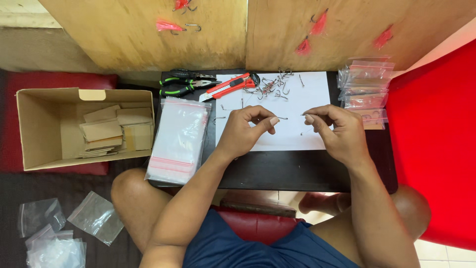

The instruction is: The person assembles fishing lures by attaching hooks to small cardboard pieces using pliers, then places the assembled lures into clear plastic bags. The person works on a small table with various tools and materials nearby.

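Note:
My left hand (246,130) pinches a small metal fish hook (281,117) by its shank, just above a white sheet of paper (317,92) on a small black table (277,168). My right hand (337,131) pinches another thin hook (304,114) between thumb and forefinger, its tip pointing toward the left hand's hook. The two hooks are a few centimetres apart. A pile of loose hooks (271,85) lies at the far edge of the paper, and a few single hooks (221,113) rest on its left side.
A stack of clear zip bags (179,139) lies left of the paper, filled bags (366,87) at the right. Green-handled pliers (184,84) and a red utility knife (229,85) sit at the back. A cardboard box (34,124) of card pieces stands left; empty bags (54,233) lie on the floor.

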